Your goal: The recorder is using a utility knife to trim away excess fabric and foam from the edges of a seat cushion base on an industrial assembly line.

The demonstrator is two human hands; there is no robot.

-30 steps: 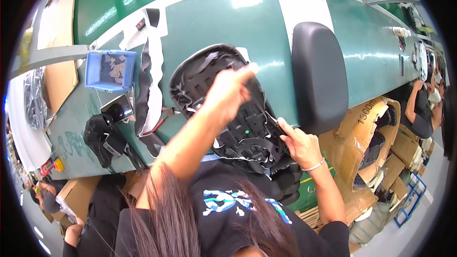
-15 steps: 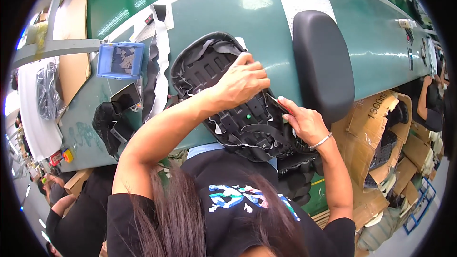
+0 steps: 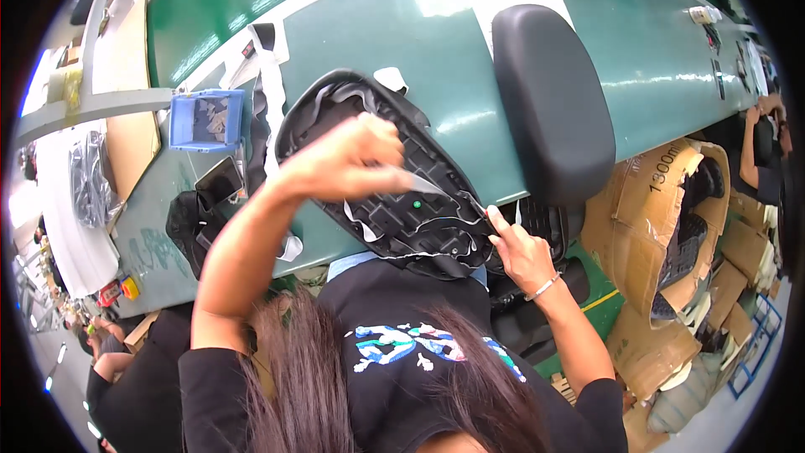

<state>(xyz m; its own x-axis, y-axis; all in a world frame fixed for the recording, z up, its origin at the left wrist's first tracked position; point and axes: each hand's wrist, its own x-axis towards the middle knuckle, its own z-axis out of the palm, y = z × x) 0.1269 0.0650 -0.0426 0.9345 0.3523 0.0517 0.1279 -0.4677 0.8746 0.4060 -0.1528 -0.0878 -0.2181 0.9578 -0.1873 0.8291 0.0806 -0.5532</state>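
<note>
A black seat-shaped plastic shell (image 3: 381,218), its ribbed inside facing up, lies with its lower end against my body. Black cover fabric with pale edging wraps its rim, and a small green dot sits near its middle. My left hand (image 3: 356,155), slightly blurred, is closed in a fist above the shell. From it a pale fabric strap (image 3: 429,186) runs taut toward the shell's right side. At that right rim my right hand (image 3: 521,253) is closed, thumb upward; what its fingers hold is too small to make out.
A smooth black padded cushion (image 3: 553,101) stands right of the shell, over a paper sheet (image 3: 524,0). Leftward are a blue bin (image 3: 207,120) of small pieces, a white strip (image 3: 270,109) and a black pouch (image 3: 189,222). An open cardboard box (image 3: 633,218) holds black parts at right.
My left hand has moved left and downward, drawing the pale strap out. My right hand has shifted slightly down and left along the rim. The shell appears a little further left.
</note>
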